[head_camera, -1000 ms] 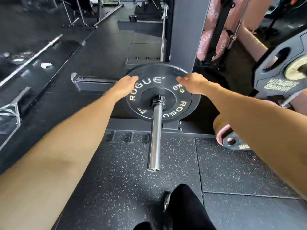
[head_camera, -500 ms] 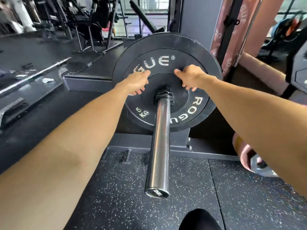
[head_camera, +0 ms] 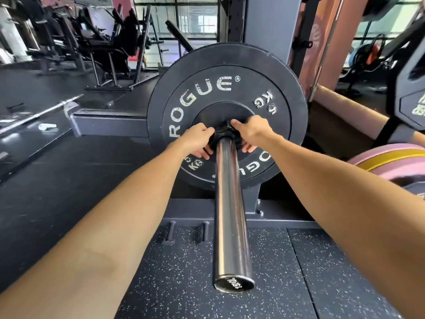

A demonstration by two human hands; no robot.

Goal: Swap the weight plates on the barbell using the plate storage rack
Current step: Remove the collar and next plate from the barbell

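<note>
Both hands, left hand (head_camera: 197, 140) and right hand (head_camera: 250, 133), pinch the black plastic collar (head_camera: 224, 132) against the black rubber Rogue plate (head_camera: 226, 97) on the chrome barbell sleeve (head_camera: 230, 203). Likely next: unclamp it, slide it off.

Above the fingers (head_camera: 246, 148), the black plate (head_camera: 226, 93) reads "ROGUE" in white, with "5 KG" to their upper right

Black speckled rubber floor (head_camera: 264, 295), grey rack base beam (head_camera: 110, 122) on it, small white object (head_camera: 47, 126) nearby
</note>
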